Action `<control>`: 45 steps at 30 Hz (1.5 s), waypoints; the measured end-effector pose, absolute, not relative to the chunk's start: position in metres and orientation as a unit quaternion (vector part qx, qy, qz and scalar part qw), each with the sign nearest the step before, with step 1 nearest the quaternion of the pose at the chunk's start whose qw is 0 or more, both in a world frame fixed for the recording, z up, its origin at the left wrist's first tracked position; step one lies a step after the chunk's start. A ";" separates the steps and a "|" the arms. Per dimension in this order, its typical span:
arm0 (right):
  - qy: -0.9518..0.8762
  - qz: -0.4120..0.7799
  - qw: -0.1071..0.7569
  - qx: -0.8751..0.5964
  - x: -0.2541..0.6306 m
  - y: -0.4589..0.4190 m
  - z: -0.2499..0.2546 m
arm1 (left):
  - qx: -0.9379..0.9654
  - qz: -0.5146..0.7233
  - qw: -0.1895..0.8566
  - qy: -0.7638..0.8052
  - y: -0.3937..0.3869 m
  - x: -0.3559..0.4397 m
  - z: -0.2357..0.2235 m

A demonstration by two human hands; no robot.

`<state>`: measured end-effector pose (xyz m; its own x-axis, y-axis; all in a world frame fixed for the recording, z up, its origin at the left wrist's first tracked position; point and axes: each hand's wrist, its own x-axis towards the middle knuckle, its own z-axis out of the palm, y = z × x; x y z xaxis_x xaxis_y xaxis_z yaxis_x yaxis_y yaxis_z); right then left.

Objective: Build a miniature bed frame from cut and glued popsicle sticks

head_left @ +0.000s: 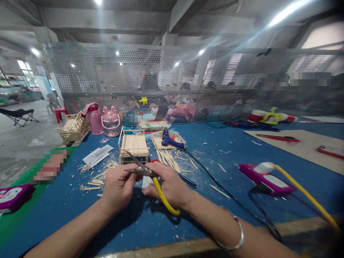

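My right hand [172, 181] is wrapped round a pair of scissors [157, 182] with yellow and red handles, blades apart and pointing left. Close against the blades, my left hand [116, 184] has its thumb and fingers pinched together; what sits between them is too small to make out. Just beyond the hands stands a small bed-shaped frame of wooden sticks [135, 145]. To its right, a blue glue gun [172, 141] rests on a flat stick panel [156, 141]. Loose sticks [168, 159] lie in front of that panel.
A pink flask [94, 120] and pink bottle [111, 122] stand at the back left, beside another stick model [72, 127]. Purple power strips [266, 179] lie right and far left, with cables crossing the blue table [223, 150]. A perforated metal screen [107, 75] rises behind.
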<state>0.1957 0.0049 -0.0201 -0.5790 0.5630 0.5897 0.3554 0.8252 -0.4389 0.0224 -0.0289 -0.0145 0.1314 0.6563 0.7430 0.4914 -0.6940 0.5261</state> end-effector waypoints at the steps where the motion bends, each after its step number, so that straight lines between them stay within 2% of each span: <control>1: -0.878 0.138 0.377 -0.260 0.196 0.005 -0.020 | 0.747 0.535 0.078 0.387 -0.029 0.022 -0.014; 9: -0.874 0.120 0.386 -0.268 0.196 0.005 -0.022 | 0.735 0.540 0.100 0.398 -0.028 0.023 -0.015; 21: -0.880 0.119 0.380 -0.259 0.198 0.008 -0.022 | 0.704 0.545 0.189 0.414 -0.028 0.024 -0.017; 26: -0.870 0.183 0.363 -0.279 0.194 0.007 -0.024 | 0.681 0.557 0.235 0.413 -0.027 0.027 -0.017; 33: -0.758 0.269 0.473 -0.359 0.188 0.009 -0.020 | 0.652 0.571 0.271 0.420 -0.021 0.029 -0.021; 37: -0.698 0.355 0.504 -0.365 0.188 0.010 -0.017 | 0.655 0.558 0.284 0.424 -0.021 0.029 -0.023; 45: -0.600 0.522 0.519 -0.313 0.182 0.003 -0.016 | 0.720 0.533 0.159 0.416 -0.021 0.029 -0.026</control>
<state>0.1818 0.0028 -0.0162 -0.2657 0.9178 0.2951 -0.1658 0.2580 -0.9518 0.0286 -0.0213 -0.0257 0.0865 0.7684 0.6341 0.4292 -0.6031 0.6724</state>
